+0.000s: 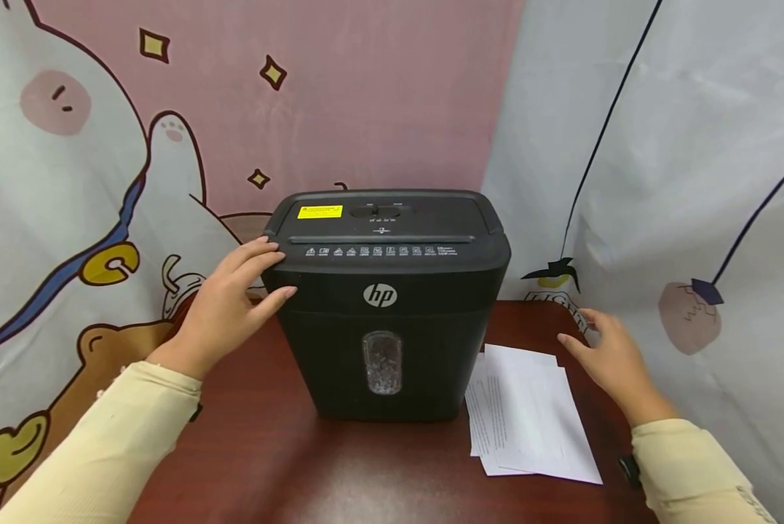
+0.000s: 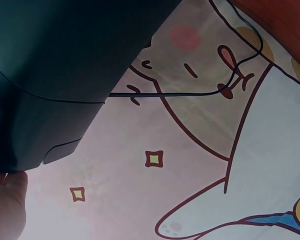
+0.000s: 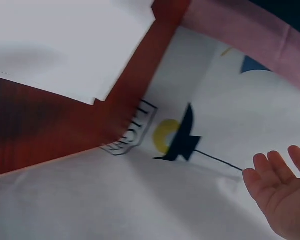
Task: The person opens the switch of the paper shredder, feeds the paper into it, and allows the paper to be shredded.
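A black HP paper shredder (image 1: 326,349) stands upright on the table, its small window showing shredded bits inside. My left hand (image 1: 231,291) rests its fingertips on the shredder's upper left edge, with the thumb against the front. In the left wrist view, that hand (image 2: 9,205) touches the shredder's corner, and most of its fingers are hidden. To the shredder's right lies a loose stack of white paper sheets (image 1: 536,415), some printed. Above the table's right edge hovers my right hand (image 1: 614,360), fingers relaxed and holding nothing; the right wrist view shows its palm (image 3: 290,205).
The dark red wooden table (image 1: 254,451) meets a printed cloth (image 1: 392,94) at the back and sides. A black cord (image 2: 190,94) runs out from the shredder, seen in the left wrist view. A yellow label (image 1: 320,212) is stuck on the shredder's lid.
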A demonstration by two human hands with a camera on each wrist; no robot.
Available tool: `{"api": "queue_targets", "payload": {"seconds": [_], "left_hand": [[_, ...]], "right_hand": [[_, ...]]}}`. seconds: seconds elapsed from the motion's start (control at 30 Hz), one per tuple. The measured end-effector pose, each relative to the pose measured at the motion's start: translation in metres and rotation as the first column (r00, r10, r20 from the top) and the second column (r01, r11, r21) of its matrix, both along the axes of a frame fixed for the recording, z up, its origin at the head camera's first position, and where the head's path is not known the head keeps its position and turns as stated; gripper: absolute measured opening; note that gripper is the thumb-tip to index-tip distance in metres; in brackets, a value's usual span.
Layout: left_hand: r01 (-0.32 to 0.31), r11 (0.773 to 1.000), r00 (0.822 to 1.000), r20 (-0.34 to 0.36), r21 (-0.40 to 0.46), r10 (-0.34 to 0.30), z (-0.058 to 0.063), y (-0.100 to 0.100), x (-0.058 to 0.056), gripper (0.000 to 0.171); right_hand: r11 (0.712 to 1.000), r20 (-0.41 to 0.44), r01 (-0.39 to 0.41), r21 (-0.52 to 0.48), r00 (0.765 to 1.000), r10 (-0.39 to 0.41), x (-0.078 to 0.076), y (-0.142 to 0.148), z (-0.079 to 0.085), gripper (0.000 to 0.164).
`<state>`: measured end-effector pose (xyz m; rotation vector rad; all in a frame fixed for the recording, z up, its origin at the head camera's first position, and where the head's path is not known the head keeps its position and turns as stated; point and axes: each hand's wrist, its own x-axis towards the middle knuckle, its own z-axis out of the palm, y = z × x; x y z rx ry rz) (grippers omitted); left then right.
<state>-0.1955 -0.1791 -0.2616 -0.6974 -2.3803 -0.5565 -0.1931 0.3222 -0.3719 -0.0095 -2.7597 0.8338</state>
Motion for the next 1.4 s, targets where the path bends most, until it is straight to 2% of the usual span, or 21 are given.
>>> {"api": "queue_targets", "payload": {"seconds": [0.27, 0.63, 0.83, 1.07, 1.4], "left_hand": [[0.007, 1.0, 1.0, -0.012, 0.009, -0.007, -0.002, 0.002, -0.003, 0.05], [-0.007, 1.0, 1.0, -0.019, 0.006, 0.007, 0.004, 0.004, -0.004, 0.05], [-0.01, 1.0, 1.0, -0.022, 0.012, 0.01, 0.008, 0.003, -0.004, 0.049], [-0.011, 1.0, 1.0, -0.021, 0.022, 0.012, 0.006, 0.003, -0.005, 0.05], [-0.021, 0.999, 1.0, -0.011, 0.028, 0.022, 0.003, 0.001, -0.003, 0.05]], "right_hand": [[0.999, 0.121, 0.037, -0.001, 0.992, -0.036, -0.004, 0.017, -0.028, 0.068], [0.997, 0.25, 0.075, 0.018, 0.965, -0.077, -0.009, 0.03, -0.049, 0.069], [0.991, 0.35, 0.127, 0.035, 0.928, -0.131, -0.013, 0.035, -0.059, 0.071], [0.982, 0.465, 0.189, 0.013, 0.868, -0.174, -0.015, 0.039, -0.075, 0.075], [0.948, 0.511, 0.319, 0.013, 0.813, -0.28, -0.015, 0.032, -0.109, 0.074]]}}
